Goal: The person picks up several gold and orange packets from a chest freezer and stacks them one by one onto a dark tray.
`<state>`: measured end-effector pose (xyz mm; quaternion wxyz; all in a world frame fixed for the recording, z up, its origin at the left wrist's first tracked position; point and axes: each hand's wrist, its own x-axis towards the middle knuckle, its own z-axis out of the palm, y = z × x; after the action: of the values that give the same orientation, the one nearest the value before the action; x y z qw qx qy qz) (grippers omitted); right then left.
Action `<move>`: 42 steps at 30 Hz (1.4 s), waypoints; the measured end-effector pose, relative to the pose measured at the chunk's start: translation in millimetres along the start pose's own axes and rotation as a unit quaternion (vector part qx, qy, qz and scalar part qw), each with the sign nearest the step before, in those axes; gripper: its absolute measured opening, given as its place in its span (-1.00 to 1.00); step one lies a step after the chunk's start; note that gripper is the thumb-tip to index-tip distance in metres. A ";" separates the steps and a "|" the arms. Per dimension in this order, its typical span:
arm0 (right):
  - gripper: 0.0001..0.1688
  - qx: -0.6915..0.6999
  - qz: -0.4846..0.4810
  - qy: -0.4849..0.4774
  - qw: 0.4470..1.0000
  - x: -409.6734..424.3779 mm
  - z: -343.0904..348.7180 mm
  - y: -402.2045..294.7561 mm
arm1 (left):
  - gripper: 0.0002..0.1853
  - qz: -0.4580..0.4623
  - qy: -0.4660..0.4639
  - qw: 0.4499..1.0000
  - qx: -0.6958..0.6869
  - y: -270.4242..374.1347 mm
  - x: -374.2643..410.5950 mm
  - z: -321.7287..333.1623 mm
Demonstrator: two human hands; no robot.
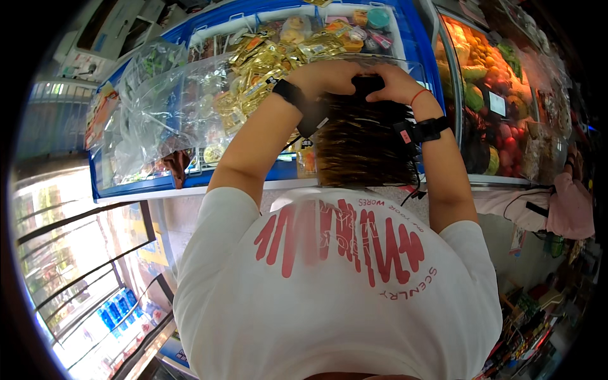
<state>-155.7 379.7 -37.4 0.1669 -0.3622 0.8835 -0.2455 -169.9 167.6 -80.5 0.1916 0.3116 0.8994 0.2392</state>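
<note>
A block of dark brown, glossy, layered strips point(365, 142) lies at the near edge of a blue chest freezer point(430, 42), before my chest. What the strips are I cannot tell. My left hand point(335, 76) and my right hand point(394, 83) grip its far end from both sides, thumbs towards me and most fingertips hidden. Black straps with small devices circle both wrists, and a red cord is on the right one. Many gold foil packets point(266, 61) are heaped in the freezer just left of and beyond my left hand.
Clear plastic bags point(147, 109) spread over the freezer's left part. To the right stands a lit glass-sided case of fruit point(489, 61). At the far right edge shows another person's pink sleeve point(570, 204). Shelves with blue bottles point(118, 308) are at lower left.
</note>
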 end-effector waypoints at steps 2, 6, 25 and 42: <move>-0.16 0.006 0.060 -0.004 0.998 0.6 9.9 15.6 | -0.56 0.039 0.096 0.995 0.008 6.9 -22.4 -10.1; -0.13 0.034 0.105 -0.001 0.994 -3.1 20.9 28.7 | -0.68 0.005 0.264 0.958 -0.115 -7.4 -105.3 -52.5; -0.03 0.030 0.058 -0.020 0.998 -1.8 22.3 33.9 | -0.19 -0.109 0.191 0.938 0.268 -25.4 -128.7 90.0; -0.01 -0.002 0.038 -0.012 0.999 -1.0 25.2 34.8 | -0.65 -0.036 0.178 0.954 0.241 -50.0 -133.4 55.2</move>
<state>-162.5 394.0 -77.4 0.1856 -0.3316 0.8951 -0.2333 -68.4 63.2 -126.8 -0.0433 0.2684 0.9605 0.0602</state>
